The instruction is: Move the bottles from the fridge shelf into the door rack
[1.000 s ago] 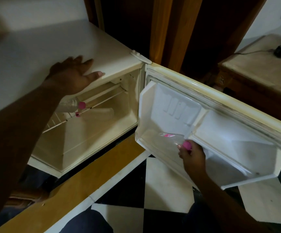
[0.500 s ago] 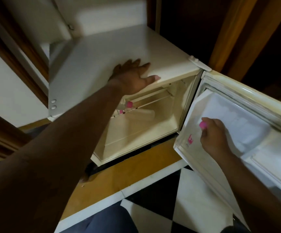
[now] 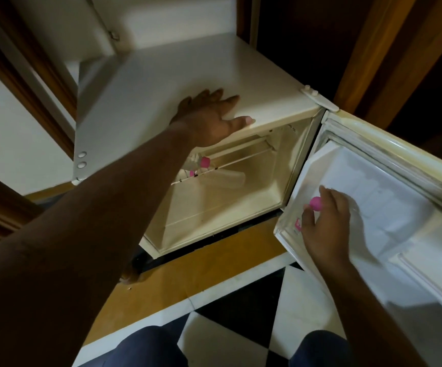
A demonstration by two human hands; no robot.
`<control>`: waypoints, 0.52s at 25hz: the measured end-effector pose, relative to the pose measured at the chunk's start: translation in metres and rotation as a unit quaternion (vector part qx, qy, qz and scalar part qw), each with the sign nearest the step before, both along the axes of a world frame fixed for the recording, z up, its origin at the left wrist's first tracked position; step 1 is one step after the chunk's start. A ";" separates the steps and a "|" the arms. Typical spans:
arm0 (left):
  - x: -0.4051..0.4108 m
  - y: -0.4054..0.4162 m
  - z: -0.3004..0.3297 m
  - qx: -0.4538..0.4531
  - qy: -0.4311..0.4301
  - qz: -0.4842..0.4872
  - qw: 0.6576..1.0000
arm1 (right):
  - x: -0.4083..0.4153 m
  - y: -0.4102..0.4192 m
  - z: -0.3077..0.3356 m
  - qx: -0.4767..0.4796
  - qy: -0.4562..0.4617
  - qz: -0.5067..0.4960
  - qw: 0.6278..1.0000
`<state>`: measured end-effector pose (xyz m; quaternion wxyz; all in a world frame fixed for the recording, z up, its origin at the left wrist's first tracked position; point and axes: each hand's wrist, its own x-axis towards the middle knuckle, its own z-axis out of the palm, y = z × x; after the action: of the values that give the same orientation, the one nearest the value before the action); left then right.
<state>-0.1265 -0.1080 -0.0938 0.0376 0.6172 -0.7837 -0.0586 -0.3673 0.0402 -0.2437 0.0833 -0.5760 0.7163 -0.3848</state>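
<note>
Head view: the left hand point(image 3: 209, 120) is laid flat and spread on the top of the mini fridge point(image 3: 161, 83), gripping nothing, directly above the wire shelf point(image 3: 238, 158). Two pink-capped bottles point(image 3: 200, 165) are seen lying on that shelf just below this hand, partly hidden by the forearm, their caps turned toward the opening and their long axes running back into the cabinet. The right hand point(image 3: 326, 223) is closed loosely around the pink cap of a clear bottle point(image 3: 316, 203), held at the near end of the door rack point(image 3: 288, 229); whether it is fully seated cannot be told. The shelf bottles lie up and to the left of the right hand, well apart; the left hand is judged nearer.
</note>
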 end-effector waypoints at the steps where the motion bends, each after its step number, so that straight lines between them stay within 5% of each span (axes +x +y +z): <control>1: 0.000 0.001 0.000 -0.002 -0.001 0.000 1.000 | 0.013 0.005 0.005 -0.052 0.005 0.005 0.999; 5: -0.001 0.002 0.003 0.004 0.012 0.001 1.000 | 0.093 -0.028 0.016 -0.107 -0.034 0.145 0.983; 13: 0.000 -0.008 -0.002 0.002 0.011 0.015 1.000 | 0.178 -0.160 -0.023 0.092 0.020 0.258 0.962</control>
<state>-0.1262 -0.1160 -0.0959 0.0454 0.6282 -0.7739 -0.0664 -0.1894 -0.1197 -0.2670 0.2176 -0.7390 0.5771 -0.2711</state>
